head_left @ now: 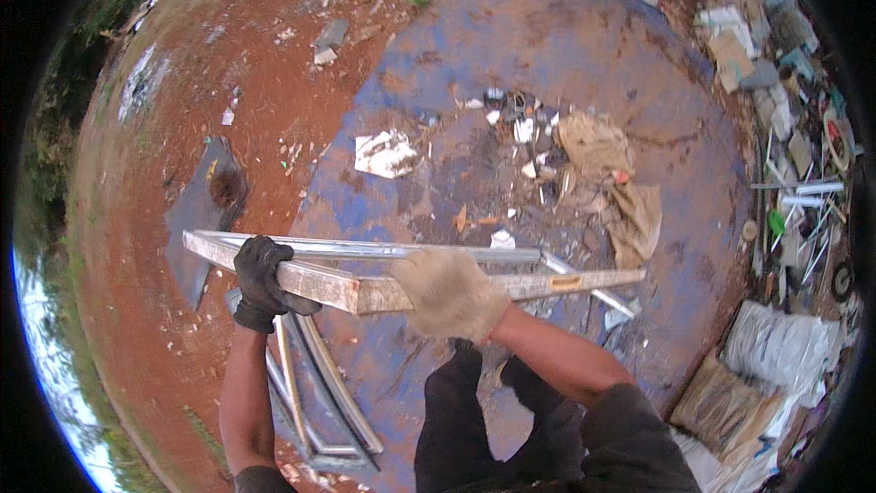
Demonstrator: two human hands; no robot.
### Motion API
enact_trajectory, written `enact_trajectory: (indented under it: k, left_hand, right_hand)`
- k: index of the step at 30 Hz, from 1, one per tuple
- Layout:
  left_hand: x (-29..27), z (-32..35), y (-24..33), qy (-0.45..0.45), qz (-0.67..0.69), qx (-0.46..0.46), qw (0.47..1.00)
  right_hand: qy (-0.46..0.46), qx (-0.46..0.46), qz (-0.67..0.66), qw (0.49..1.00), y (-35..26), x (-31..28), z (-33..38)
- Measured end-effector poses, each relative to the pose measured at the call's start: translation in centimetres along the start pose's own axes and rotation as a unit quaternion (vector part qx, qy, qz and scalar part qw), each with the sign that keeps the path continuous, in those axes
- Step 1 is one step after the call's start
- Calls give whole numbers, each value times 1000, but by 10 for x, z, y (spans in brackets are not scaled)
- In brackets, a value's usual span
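A long, dirty, pale metal frame (pixel 333 288), bent at an angle near its middle, is held up across my front above the ground. My left hand (pixel 262 279), in a black glove, is wrapped round its left part. Further right, my right hand (pixel 449 292), in a beige work glove, closes over the bar past the bend; its fingertips are hidden. A thinner silvery bar (pixel 411 251) runs along the far side of the frame. Below my left hand, more metal frame pieces (pixel 333 383) lie on the ground, beside my left forearm.
A blue tarp (pixel 538 27) smeared with red soil lies underfoot. Brown sacking (pixel 593 141) and small scraps sit ahead on it. Mixed scrap heaps and stuffed sacks (pixel 780 338) line the right side. A dark flat sheet (pixel 205 210) lies on red earth at left.
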State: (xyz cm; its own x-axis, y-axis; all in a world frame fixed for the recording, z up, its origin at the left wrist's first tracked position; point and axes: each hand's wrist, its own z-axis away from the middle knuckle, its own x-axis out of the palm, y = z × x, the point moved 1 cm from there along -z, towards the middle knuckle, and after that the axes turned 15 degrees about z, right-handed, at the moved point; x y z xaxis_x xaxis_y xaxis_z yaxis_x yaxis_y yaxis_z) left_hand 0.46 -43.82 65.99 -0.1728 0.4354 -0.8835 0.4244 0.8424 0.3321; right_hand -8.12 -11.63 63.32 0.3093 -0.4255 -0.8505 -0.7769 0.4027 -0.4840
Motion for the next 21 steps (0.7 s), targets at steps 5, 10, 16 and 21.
enact_trajectory:
  k: [5,10,16,21]
  left_hand:
    - [-18,15,54,-158,73,-93,980]
    - [-6,64,92,-209,106,-156,960]
    - [52,183,-22,-180,47,-207,960]
    - [158,322,-145,239,533,-671,456]
  right_hand:
    - [8,14,-41,999,-10,-7,34]
    - [20,94,12,995,-33,7,89]
    - [-39,225,91,969,71,104,160]
    - [-183,237,218,929,215,215,280]
